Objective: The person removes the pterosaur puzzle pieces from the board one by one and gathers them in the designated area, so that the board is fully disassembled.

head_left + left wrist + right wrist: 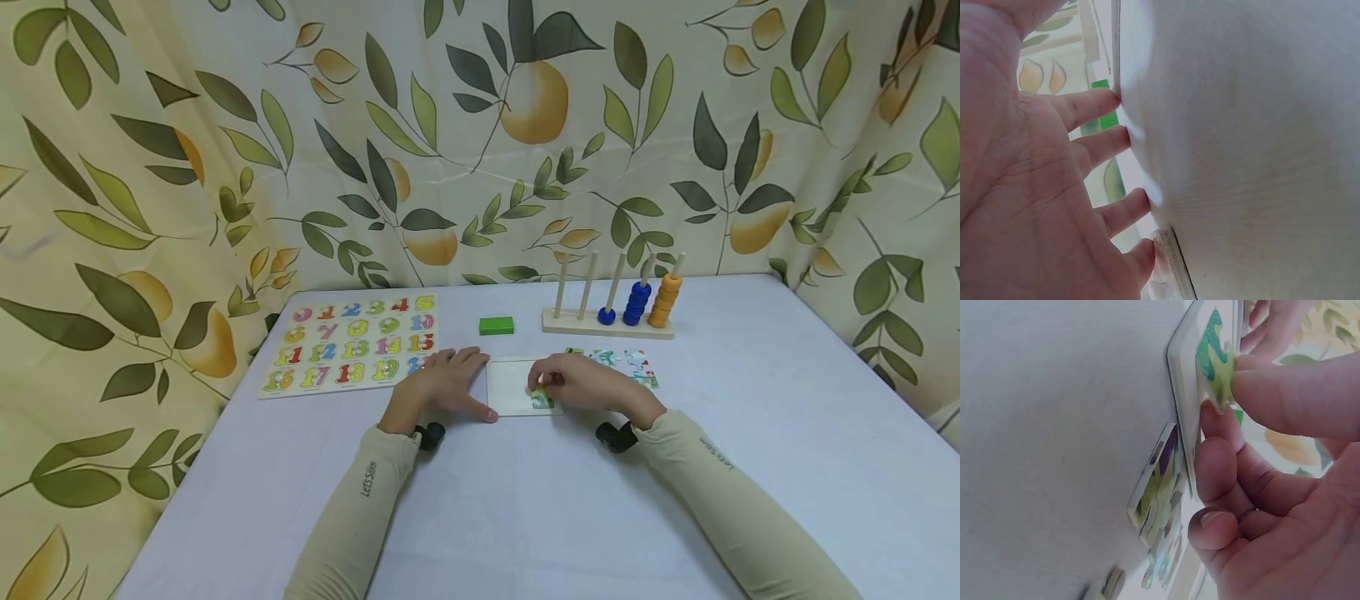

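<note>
A shallow white puzzle tray [510, 387] lies on the table between the two hands. My left hand [444, 385] rests at its left side with fingers spread, the thumb by the near left corner; in the left wrist view the fingertips [1119, 136] touch down on the white cloth. My right hand [581, 382] is over the tray's right part. Between its thumb and fingers it pinches a green and teal jigsaw piece [1213, 359], tilted at the tray's near right corner. Loose puzzle pieces [626, 362] lie beyond the right hand, partly hidden by it.
A number puzzle board [352, 343] lies at the left, its right edge partly behind the left hand. A green block [497, 326] sits beyond the tray. At the back right stands a wooden peg counter [607, 327] with blue and orange beads. A patterned curtain [480, 192] hangs behind the table.
</note>
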The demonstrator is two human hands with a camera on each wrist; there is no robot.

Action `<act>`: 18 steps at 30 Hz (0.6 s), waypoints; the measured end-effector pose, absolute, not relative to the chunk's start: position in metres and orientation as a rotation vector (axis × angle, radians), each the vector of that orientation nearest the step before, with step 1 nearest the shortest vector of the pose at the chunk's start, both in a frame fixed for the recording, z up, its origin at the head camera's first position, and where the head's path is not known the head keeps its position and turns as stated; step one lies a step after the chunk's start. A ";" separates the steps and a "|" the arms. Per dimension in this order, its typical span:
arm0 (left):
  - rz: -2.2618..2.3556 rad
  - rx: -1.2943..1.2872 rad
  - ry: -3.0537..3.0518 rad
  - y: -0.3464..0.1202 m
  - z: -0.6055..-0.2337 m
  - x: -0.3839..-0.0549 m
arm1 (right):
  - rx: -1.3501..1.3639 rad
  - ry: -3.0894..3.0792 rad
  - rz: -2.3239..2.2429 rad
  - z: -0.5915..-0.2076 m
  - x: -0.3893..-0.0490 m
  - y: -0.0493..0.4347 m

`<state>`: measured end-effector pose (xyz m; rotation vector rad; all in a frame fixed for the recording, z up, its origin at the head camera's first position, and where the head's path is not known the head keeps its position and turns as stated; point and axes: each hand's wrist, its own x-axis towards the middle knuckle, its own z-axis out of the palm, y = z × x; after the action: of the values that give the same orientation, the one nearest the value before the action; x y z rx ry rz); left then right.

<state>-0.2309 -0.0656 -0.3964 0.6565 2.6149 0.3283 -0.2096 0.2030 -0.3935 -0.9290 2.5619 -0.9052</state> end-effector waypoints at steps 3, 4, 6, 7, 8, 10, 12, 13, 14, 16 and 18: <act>0.333 0.652 2.615 -0.066 -0.396 -0.230 | -0.886 2.547 -0.953 -0.394 -0.210 0.205; 0.333 0.649 2.615 -0.066 -0.396 -0.230 | -0.879 2.545 -0.963 -0.394 -0.210 0.206; 0.331 0.646 2.614 -0.065 -0.396 -0.230 | -0.875 2.542 -0.985 -0.394 -0.210 0.207; 0.330 0.644 2.614 -0.065 -0.396 -0.230 | -0.874 2.540 -0.992 -0.394 -0.210 0.208; 0.328 0.642 2.614 -0.065 -0.396 -0.230 | -0.873 2.538 -0.996 -0.394 -0.210 0.208; 0.319 0.636 2.611 -0.064 -0.397 -0.231 | -0.867 2.538 -0.998 -0.395 -0.211 0.209; 0.307 0.630 2.605 -0.064 -0.399 -0.232 | -0.854 2.537 -1.000 -0.394 -0.211 0.209; 0.303 0.628 2.604 -0.063 -0.400 -0.233 | -0.847 2.536 -1.001 -0.394 -0.211 0.209; 0.300 0.625 2.601 -0.063 -0.401 -0.234 | -0.840 2.534 -1.004 -0.393 -0.210 0.210; 0.287 0.625 2.594 -0.063 -0.402 -0.236 | -0.828 2.535 -1.009 -0.392 -0.209 0.211; 0.298 0.632 2.601 -0.063 -0.403 -0.235 | -0.830 2.537 -1.018 -0.391 -0.209 0.212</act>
<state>-0.2352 -0.0631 -0.4025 0.6316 2.6007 0.2982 -0.2089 0.2121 -0.3910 -0.8298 2.5372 -1.0182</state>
